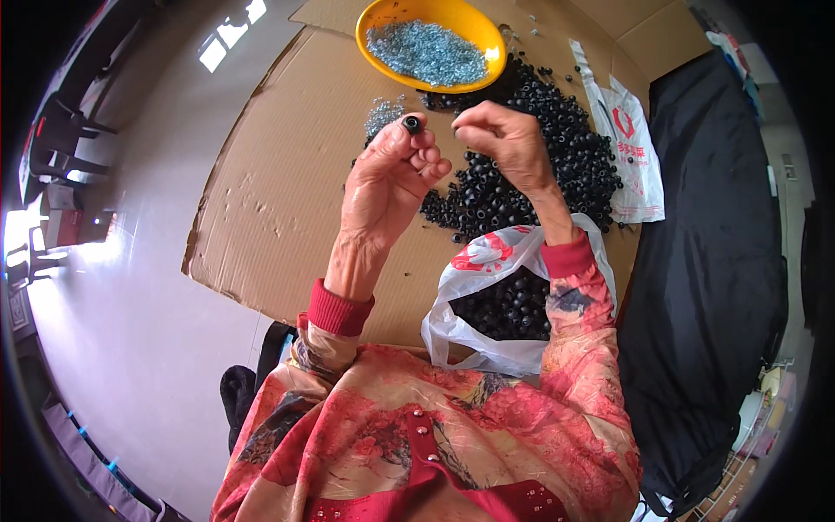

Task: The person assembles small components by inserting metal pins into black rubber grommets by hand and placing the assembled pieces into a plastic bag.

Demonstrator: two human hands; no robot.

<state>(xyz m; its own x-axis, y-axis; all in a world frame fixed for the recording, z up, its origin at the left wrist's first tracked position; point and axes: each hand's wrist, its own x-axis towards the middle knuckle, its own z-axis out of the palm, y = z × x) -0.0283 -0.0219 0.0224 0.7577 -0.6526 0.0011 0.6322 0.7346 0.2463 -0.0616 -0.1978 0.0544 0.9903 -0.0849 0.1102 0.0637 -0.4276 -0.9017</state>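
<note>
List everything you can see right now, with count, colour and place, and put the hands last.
yellow bowl: one, yellow, top centre on the cardboard, holding small silvery metal parts
loose silvery parts: small heap, silver, just below the bowl
black parts pile: too many to count, black, right of centre on the cardboard
cardboard sheet: one, brown, spread on the floor
open plastic bag: one, white with red print, near the lap, black parts inside
flat plastic bag: one, white with red print, right of the pile
black cloth: one, far right
left hand: pinching one small black part
right hand: fingers pinched; contents too small to tell
</note>
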